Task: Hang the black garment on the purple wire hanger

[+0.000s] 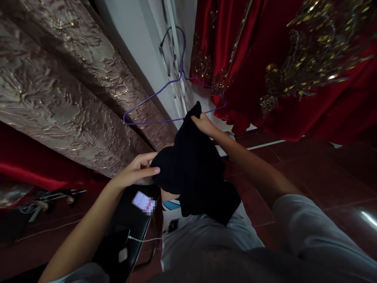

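Observation:
A black garment (194,165) lies bunched over my lap and is lifted toward a purple wire hanger (153,122); its exact kind is hidden by the folds. My right hand (203,122) grips a gathered upper edge of it, close to the hanger's bottom bar. Lower and to the left, my left hand (140,169) pinches the garment's left edge between thumb and fingers. The hanger's hook is over a white metal upright. Whether the cloth touches the hanger's bar I cannot tell.
Embossed beige fabric (88,90) hangs on the left, with red satin and gold sequins (312,59) on the right. A lit phone (143,200) rests on a black seat (144,226) beside my leg, near a white cable (144,239). Reddish tiles (262,192) cover the floor.

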A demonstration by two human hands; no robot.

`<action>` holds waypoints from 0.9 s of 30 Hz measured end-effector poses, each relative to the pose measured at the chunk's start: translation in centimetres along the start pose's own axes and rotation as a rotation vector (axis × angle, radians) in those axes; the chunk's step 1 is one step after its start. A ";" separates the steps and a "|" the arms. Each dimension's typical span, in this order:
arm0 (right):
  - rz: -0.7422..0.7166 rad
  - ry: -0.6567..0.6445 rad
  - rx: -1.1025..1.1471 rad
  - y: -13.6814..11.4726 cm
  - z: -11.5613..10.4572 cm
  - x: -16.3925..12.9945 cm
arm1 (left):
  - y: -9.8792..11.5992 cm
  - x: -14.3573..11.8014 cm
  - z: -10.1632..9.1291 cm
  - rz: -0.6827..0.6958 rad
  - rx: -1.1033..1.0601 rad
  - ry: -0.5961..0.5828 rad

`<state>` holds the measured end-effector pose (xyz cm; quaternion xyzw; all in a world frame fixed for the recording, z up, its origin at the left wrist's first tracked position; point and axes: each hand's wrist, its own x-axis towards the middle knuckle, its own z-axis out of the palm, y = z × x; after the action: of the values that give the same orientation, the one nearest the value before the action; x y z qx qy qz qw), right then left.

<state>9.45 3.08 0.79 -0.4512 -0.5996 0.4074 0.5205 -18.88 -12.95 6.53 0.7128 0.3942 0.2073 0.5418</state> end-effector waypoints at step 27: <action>-0.070 0.097 -0.048 -2.7 -4.7 -7.7 | 8.3 9.0 -0.4 0.533 0.744 0.731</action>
<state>14.21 -4.96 1.96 -0.4615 -0.5989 0.3520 0.5518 -10.92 -6.42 13.24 0.8120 0.4087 0.4164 0.0131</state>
